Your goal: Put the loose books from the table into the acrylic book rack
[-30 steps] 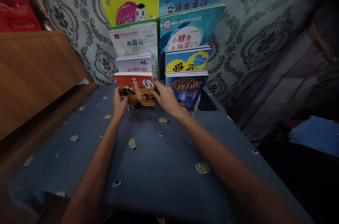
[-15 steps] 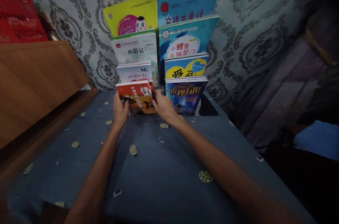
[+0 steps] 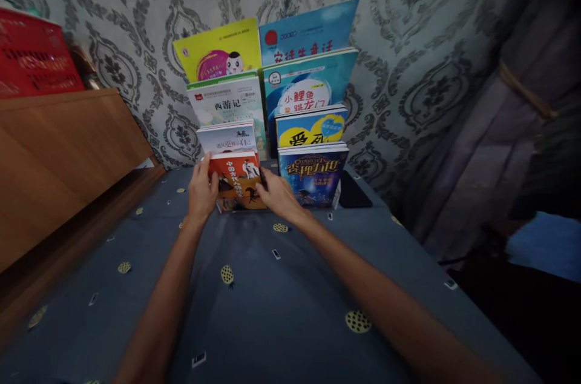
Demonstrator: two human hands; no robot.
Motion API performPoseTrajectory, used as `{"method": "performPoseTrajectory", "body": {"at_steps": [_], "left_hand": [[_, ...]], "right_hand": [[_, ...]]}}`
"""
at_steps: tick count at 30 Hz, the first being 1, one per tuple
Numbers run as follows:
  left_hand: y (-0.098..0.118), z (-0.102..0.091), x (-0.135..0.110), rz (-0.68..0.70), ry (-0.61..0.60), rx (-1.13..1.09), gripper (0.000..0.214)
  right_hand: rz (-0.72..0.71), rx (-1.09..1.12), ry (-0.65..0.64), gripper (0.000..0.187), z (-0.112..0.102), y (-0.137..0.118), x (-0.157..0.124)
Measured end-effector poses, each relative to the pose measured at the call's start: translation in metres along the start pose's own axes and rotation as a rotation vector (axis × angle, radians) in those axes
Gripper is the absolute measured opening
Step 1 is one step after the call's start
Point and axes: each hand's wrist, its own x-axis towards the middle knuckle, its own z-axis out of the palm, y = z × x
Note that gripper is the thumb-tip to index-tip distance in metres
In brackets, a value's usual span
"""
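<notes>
A red and orange book (image 3: 236, 181) stands upright at the front of the left row, low on the cloth. My left hand (image 3: 202, 187) grips its left edge, thumb on the cover. On the opposite edge my right hand (image 3: 276, 191) holds it with the thumb in front and the fingers partly hidden. Behind it rise a pale book (image 3: 227, 139), a taller white-green book (image 3: 229, 104) and a yellow-green book (image 3: 216, 51). To the right stands a dark blue book (image 3: 313, 175), close to my right hand but apart from it.
Behind the dark blue book are a yellow and blue book (image 3: 311, 126), a teal book (image 3: 313, 78) and a light blue book (image 3: 308, 33). A dark flat object (image 3: 355, 190) lies at right. A wooden cabinet (image 3: 68, 160) bounds the left; patterned wallpaper is behind.
The view has tilted up slightly, so the books sit lower in the picture. My left hand has moved up along the book's left edge. The right hand keeps its hold.
</notes>
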Motion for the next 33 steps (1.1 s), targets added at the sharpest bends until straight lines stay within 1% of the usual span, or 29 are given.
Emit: {"method": "performPoseTrajectory", "body": {"at_steps": [5,9,12,16,20,23,26,29,31,33], "left_hand": [[0.003,-0.009,0.002,0.010,-0.129,0.280,0.052],[0.006,-0.011,0.004,0.032,-0.138,0.378,0.050],[0.005,-0.011,0.007,0.035,-0.134,0.402,0.049],[0.002,-0.011,0.010,0.047,-0.139,0.395,0.049],[0.003,-0.009,0.011,0.033,-0.106,0.383,0.048],[0.003,-0.006,0.009,0.004,-0.076,0.346,0.046],[-0.002,-0.001,0.002,-0.041,-0.026,0.242,0.052],[-0.012,0.007,-0.006,-0.141,0.062,0.088,0.064],[-0.019,0.011,-0.011,-0.177,0.086,0.023,0.061],[-0.022,0.014,-0.013,-0.167,0.068,0.008,0.052]], "right_hand": [[0.052,-0.029,-0.011,0.052,-0.001,-0.005,-0.003],[0.089,-0.078,-0.022,0.051,-0.003,-0.015,-0.008],[0.112,-0.100,-0.039,0.048,-0.003,-0.021,-0.011],[0.116,-0.119,-0.033,0.043,0.001,-0.021,-0.010],[0.107,-0.126,-0.016,0.041,0.006,-0.016,-0.008],[0.112,-0.135,-0.022,0.040,0.006,-0.014,-0.007],[0.115,-0.145,-0.030,0.039,0.004,-0.014,-0.006],[0.100,-0.149,-0.040,0.036,0.003,-0.013,-0.006],[0.099,-0.155,-0.049,0.033,0.004,-0.012,-0.006],[0.114,-0.163,-0.055,0.032,0.006,-0.013,-0.006]]}}
